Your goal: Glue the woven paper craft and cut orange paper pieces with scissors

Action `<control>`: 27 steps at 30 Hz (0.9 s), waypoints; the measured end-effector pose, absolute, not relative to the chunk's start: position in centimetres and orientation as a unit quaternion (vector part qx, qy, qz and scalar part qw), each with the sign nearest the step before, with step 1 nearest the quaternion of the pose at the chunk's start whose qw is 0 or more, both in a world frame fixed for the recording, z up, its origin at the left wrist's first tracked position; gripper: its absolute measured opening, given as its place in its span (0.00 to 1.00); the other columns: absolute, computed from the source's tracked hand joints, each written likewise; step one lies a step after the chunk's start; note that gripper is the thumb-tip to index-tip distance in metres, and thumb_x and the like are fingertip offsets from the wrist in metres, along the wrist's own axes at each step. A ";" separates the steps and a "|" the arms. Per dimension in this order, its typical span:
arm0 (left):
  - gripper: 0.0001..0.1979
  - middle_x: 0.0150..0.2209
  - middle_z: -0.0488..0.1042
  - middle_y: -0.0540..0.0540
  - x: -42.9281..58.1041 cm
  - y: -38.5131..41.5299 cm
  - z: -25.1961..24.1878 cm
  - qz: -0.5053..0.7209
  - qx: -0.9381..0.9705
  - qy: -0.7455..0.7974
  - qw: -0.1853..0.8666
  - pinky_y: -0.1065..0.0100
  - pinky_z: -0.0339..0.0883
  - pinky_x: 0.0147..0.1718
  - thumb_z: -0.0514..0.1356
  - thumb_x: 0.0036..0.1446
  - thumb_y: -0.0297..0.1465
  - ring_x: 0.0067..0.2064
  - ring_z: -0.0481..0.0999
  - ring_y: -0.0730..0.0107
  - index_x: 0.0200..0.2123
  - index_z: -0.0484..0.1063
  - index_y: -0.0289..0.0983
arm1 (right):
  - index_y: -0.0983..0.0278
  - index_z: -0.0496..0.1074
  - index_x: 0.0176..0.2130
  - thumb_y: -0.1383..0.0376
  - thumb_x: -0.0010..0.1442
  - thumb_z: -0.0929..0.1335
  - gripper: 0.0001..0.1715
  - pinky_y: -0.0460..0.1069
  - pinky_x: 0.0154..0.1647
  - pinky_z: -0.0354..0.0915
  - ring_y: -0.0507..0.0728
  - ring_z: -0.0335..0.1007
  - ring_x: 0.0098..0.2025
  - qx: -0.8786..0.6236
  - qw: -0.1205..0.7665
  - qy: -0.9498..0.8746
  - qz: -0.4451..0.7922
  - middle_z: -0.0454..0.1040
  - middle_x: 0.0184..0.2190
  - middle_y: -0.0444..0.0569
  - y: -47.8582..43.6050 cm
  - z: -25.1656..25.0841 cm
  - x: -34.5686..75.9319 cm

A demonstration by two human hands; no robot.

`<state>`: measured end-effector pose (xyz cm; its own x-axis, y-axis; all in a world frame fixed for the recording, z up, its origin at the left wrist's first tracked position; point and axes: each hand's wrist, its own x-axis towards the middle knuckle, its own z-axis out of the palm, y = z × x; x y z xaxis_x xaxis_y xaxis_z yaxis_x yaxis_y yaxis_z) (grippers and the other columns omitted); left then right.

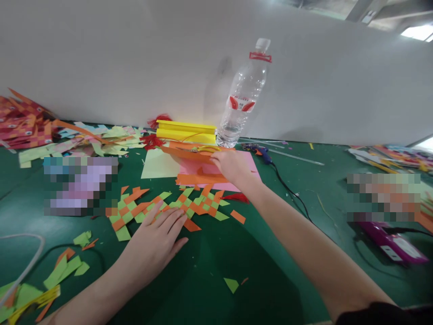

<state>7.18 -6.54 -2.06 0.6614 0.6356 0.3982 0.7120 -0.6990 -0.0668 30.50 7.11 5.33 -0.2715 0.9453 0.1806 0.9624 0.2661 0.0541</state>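
My left hand [162, 230] lies flat over a woven piece of green and orange paper strips [189, 203], its fingers stretched out and touching it. The woven piece has two fish-like shapes with loose strip ends. My right hand [233, 164] reaches to the orange paper [189, 158], fingers bent together beside the yellow-handled scissors [206, 148]. Whether those fingers grip the scissors or the paper is hidden. Under the orange paper lie a pink sheet [252, 164] and a pale green sheet [154, 164]. A red tassel [237, 197] lies beside the woven piece.
A plastic bottle [241, 104] stands by the wall, next to folded yellow paper [186, 132]. A blue glue gun [259, 151] trails its black cord rightward. Paper scraps [111, 140] pile at left; a purple power strip [389, 243] lies at right.
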 end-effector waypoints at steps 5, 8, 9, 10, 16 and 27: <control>0.20 0.50 0.76 0.41 7.2 -6.5 -2.1 -0.180 -0.907 -0.365 0.110 0.51 0.50 0.62 0.45 0.69 0.38 0.52 0.74 0.58 0.50 0.72 0.34 | 0.63 0.79 0.39 0.66 0.65 0.62 0.16 0.51 0.34 0.64 0.60 0.74 0.35 -0.619 0.089 -0.777 -0.073 0.79 0.32 0.53 6.9 6.3 30.1; 0.20 0.51 0.76 0.42 7.1 -6.4 -2.0 -0.173 -0.907 -0.369 0.106 0.52 0.51 0.61 0.46 0.69 0.37 0.52 0.74 0.58 0.50 0.72 0.34 | 0.63 0.79 0.40 0.66 0.65 0.62 0.16 0.51 0.34 0.63 0.60 0.73 0.35 -0.621 0.105 -0.771 -0.092 0.79 0.33 0.54 6.7 7.1 30.1; 0.20 0.51 0.76 0.42 7.1 -6.4 -2.0 -0.173 -0.907 -0.370 0.105 0.52 0.51 0.61 0.46 0.69 0.37 0.52 0.74 0.58 0.50 0.72 0.34 | 0.64 0.79 0.40 0.67 0.65 0.62 0.16 0.51 0.34 0.62 0.60 0.73 0.35 -0.619 0.109 -0.772 -0.099 0.79 0.33 0.54 6.6 7.2 30.2; 0.20 0.51 0.76 0.42 7.1 -6.4 -1.9 -0.173 -0.907 -0.370 0.104 0.52 0.52 0.60 0.46 0.69 0.38 0.52 0.73 0.58 0.50 0.72 0.34 | 0.64 0.79 0.40 0.68 0.64 0.61 0.16 0.51 0.34 0.62 0.59 0.72 0.35 -0.614 0.113 -0.774 -0.106 0.79 0.33 0.54 6.6 7.4 30.2; 0.19 0.51 0.76 0.42 7.2 -6.5 -1.9 -0.175 -0.905 -0.375 0.102 0.53 0.53 0.59 0.46 0.69 0.38 0.53 0.73 0.58 0.50 0.72 0.35 | 0.65 0.79 0.38 0.69 0.64 0.61 0.17 0.52 0.34 0.61 0.59 0.71 0.34 -0.603 0.149 -0.773 -0.126 0.77 0.30 0.53 7.0 8.0 31.0; 0.22 0.50 0.76 0.42 7.2 -6.5 -2.1 -0.174 -0.904 -0.375 0.111 0.52 0.54 0.57 0.43 0.70 0.38 0.52 0.74 0.57 0.49 0.72 0.34 | 0.64 0.78 0.35 0.66 0.64 0.61 0.17 0.54 0.37 0.60 0.61 0.69 0.36 -0.593 0.198 -0.765 -0.153 0.76 0.28 0.52 7.7 9.1 31.4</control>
<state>7.25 -6.51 -2.06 0.6582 0.6391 0.3979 0.7163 -0.6944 -0.0695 31.44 7.70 9.05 -0.2177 0.8468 0.4852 0.9684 0.2493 -0.0006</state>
